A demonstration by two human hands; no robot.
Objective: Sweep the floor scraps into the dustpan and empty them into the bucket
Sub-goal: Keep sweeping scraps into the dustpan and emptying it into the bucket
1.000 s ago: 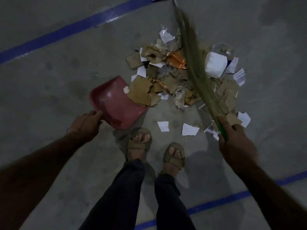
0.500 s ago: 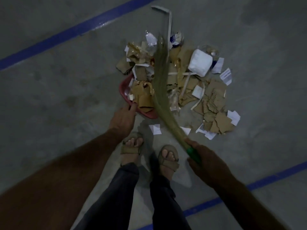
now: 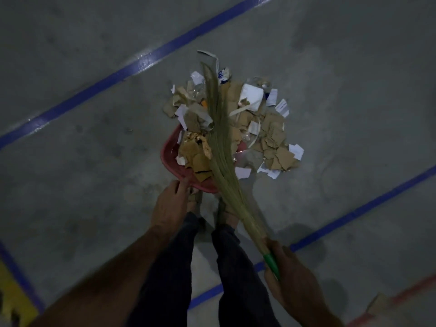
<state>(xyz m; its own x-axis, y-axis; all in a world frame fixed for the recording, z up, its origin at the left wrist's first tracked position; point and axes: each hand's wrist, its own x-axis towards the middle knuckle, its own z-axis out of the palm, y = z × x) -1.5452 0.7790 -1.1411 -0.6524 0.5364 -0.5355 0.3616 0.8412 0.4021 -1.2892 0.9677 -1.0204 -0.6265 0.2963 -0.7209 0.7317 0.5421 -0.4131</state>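
A red dustpan [image 3: 168, 159] lies on the grey floor under the near edge of a pile of scraps [image 3: 271, 138]: torn cardboard, white paper, clear plastic. Several cardboard pieces sit inside the pan. My left hand [image 3: 168, 206] grips the pan's near rim. A grass broom [image 3: 218, 128] with a green handle stretches across the pan and the pile. My right hand [image 3: 290, 282] holds that handle at lower right. No bucket is in view.
Blue tape lines [image 3: 118, 76] cross the concrete floor on both sides of the pile. My legs and sandalled feet [image 3: 226, 213] stand just behind the dustpan. A yellow floor marking [image 3: 14, 300] shows at lower left.
The dustpan slid right, under the pile, with my left hand on it. The broom swung left from the pile's right side across its middle, dragging cardboard into the pan. My right hand drew back.
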